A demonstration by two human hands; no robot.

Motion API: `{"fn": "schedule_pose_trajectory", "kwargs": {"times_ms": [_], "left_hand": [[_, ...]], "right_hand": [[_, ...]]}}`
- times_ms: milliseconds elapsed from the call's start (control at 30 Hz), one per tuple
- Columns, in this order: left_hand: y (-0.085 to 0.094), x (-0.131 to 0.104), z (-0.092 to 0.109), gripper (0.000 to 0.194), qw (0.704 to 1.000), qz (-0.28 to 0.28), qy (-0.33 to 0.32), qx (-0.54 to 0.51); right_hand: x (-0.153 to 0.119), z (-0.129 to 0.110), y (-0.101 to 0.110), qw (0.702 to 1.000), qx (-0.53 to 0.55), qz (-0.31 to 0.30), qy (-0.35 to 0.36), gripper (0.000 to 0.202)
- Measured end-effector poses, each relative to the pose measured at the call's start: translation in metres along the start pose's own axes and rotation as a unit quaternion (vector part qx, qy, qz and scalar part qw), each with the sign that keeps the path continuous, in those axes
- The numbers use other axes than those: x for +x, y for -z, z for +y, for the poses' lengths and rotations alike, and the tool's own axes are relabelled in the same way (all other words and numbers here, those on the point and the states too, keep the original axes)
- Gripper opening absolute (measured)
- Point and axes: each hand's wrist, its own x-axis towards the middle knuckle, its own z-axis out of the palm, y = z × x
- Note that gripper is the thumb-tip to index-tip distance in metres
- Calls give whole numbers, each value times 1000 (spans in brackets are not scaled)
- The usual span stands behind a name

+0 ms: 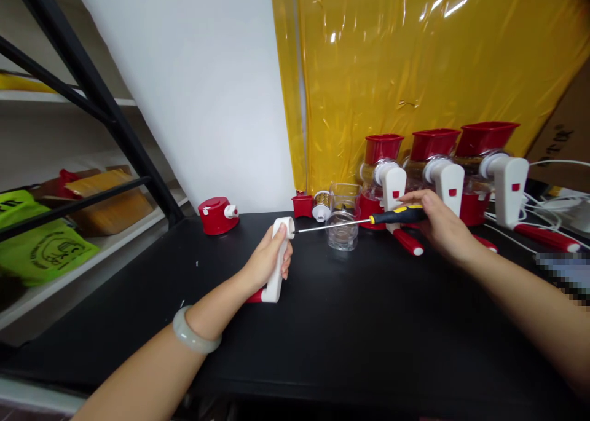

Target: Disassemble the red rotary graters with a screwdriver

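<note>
My left hand (270, 258) is wrapped round a white crank handle (275, 279) with a red grip, held up above the black table. In my right hand (440, 224) is a screwdriver (396, 216) with a black and yellow handle, its shaft pointing left. The screwdriver's tip meets or nearly meets the round white socket at the top of the crank handle; whether it touches I cannot tell. Behind the shaft stands a clear plastic housing (343, 233). Next to that lie a grater drum (321, 206) and a small red hopper (302, 204).
Several assembled rotary graters (385, 147) with red hoppers line the right back of the black table (350, 335). A red base (218, 217) sits at the back left. White cables (544, 209) and a pixelated object (565, 273) are at right. A black-framed shelf (106, 101) stands left.
</note>
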Motion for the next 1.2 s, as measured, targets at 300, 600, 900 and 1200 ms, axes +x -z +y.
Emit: {"fn": "schedule_pose_trajectory", "kwargs": {"times_ms": [300, 600, 900, 1200], "left_hand": [[1, 2, 1, 49, 1000, -5, 3, -2], [2, 3, 1, 49, 1000, -1, 3, -13], [1, 2, -1, 47, 1000, -4, 5, -4], [4, 4, -1, 45, 1000, 1, 6, 0]], "right_hand": [[0, -1, 1, 999, -42, 7, -2, 33], [-4, -10, -2, 982, 176, -32, -59, 38], [-2, -10, -2, 988, 144, -27, -37, 28], [-4, -10, 1, 999, -39, -12, -12, 34]]}}
